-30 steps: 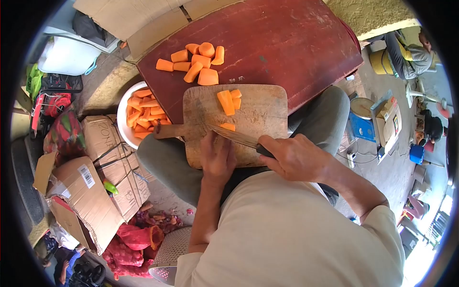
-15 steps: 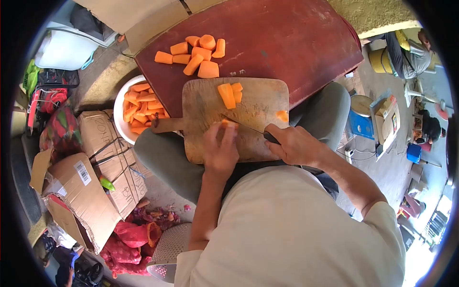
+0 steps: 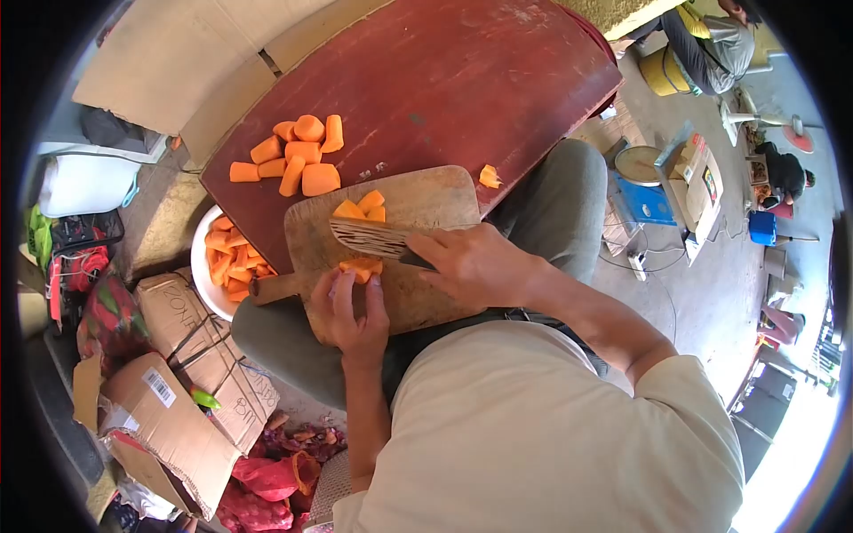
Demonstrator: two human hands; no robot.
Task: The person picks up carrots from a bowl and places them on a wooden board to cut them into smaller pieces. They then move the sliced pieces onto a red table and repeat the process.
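My left hand (image 3: 354,315) is closed in a pinch, its fingertips holding a piece of carrot (image 3: 362,268) over the lower left of a wooden cutting board (image 3: 431,200). My right hand (image 3: 480,266) is wrapped round a knife's dark handle. The knife's blade (image 3: 369,238) is turned with its streaked flat side to view, just beyond the held piece. Several cut carrot pieces (image 3: 362,206) lie on the board past the blade. The board rests over my lap, against the table edge, with its handle pointing left.
Peeled carrot chunks (image 3: 306,153) are grouped on the red table (image 3: 462,80); a single carrot scrap (image 3: 489,176) lies right of the board. A white bowl (image 3: 201,266) of cut carrots stands at left, near cardboard boxes (image 3: 169,417). Another person (image 3: 724,44) sits far right.
The view has swung, shifting everything left. The knife has risen from the board and turned its flat side up. The scrap from the board's right edge now appears on the table beside it.
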